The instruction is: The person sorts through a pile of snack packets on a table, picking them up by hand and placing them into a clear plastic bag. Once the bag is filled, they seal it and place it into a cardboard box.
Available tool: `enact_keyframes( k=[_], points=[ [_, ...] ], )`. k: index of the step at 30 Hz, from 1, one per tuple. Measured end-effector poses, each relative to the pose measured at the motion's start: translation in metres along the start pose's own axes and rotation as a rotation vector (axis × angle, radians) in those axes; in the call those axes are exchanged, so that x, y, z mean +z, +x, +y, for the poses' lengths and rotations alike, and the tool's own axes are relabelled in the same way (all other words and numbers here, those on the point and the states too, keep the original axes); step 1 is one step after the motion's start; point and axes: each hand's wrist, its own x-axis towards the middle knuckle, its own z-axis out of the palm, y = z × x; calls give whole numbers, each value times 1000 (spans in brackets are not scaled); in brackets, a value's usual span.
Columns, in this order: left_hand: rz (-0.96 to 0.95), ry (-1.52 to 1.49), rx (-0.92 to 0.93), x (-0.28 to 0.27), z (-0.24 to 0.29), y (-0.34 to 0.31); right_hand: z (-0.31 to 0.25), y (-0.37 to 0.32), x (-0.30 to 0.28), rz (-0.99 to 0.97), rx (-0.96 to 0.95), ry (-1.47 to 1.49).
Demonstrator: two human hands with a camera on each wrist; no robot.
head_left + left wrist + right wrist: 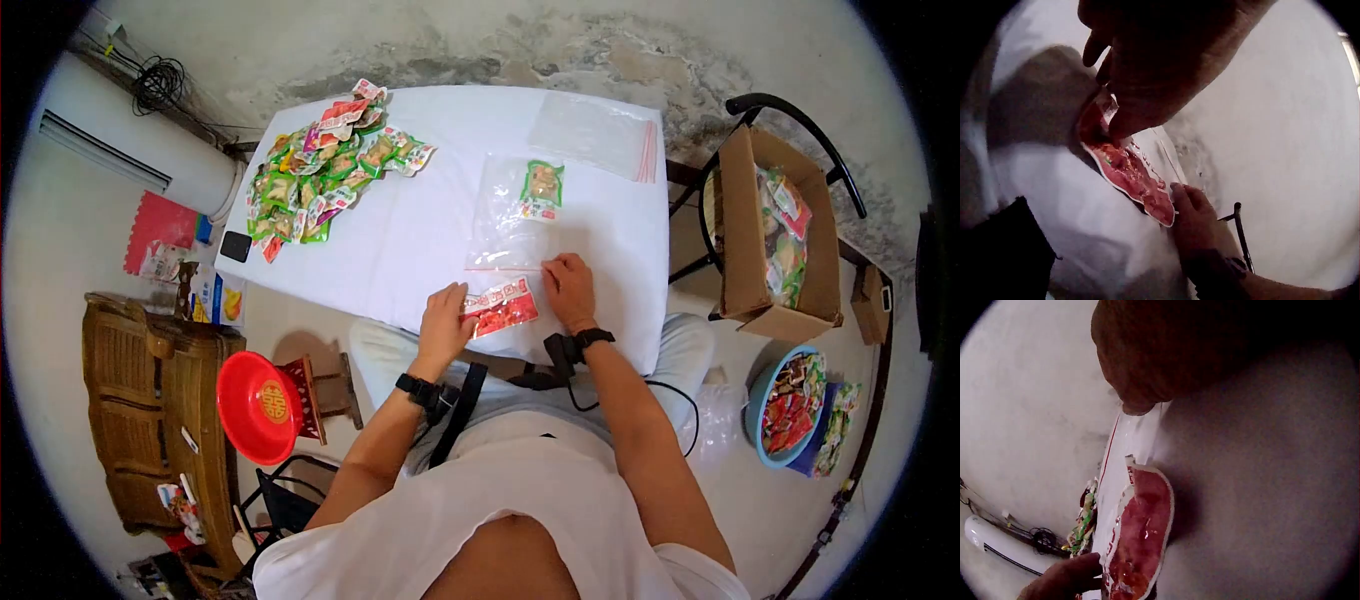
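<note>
A red snack packet (500, 307) lies near the table's front edge. My left hand (445, 322) pinches its left end, with the thumb over the packet in the left wrist view. Just beyond it is a clear zip bag (492, 235), its red-lined mouth towards me. On the bag's upper right part shows a green snack packet (542, 188). My right hand (570, 290) grips the right corner of the bag's mouth, fingers curled; its fingertips meet the clear plastic in the right wrist view.
A heap of snack packets (320, 180) covers the table's far left, beside a black phone (236, 246). More clear bags (590, 130) lie at the back right. A cardboard box (740, 230) and a blue basin (757, 400) stand right of the table, a red basin (235, 405) left.
</note>
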Motion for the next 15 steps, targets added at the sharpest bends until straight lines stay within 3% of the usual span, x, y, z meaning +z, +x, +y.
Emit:
enact_keyframes(
  k=[5, 7, 8, 10, 11, 13, 14, 15],
  points=[
    [-86, 66, 31, -8, 8, 15, 0, 1, 0, 16, -6, 28],
    [-268, 16, -189, -12, 12, 20, -1, 1, 0, 18, -14, 16],
    [-267, 16, -188, -13, 12, 20, -1, 2, 0, 23, -21, 2],
    [-543, -28, -318, -14, 7, 20, 1, 2, -2, 6, -12, -2],
    [-542, -29, -313, -10, -1, 16, 1, 2, -2, -13, -6, -3],
    [-427, -304, -178, 5, -24, 1, 0, 1, -2, -4, -12, -1],
    [-272, -332, -15, 4, -22, -4, 0, 1, -2, 0, -16, 3],
    [-273, -332, -9, 4, -21, -6, 1, 1, -2, 5, -15, 0]
  ],
)
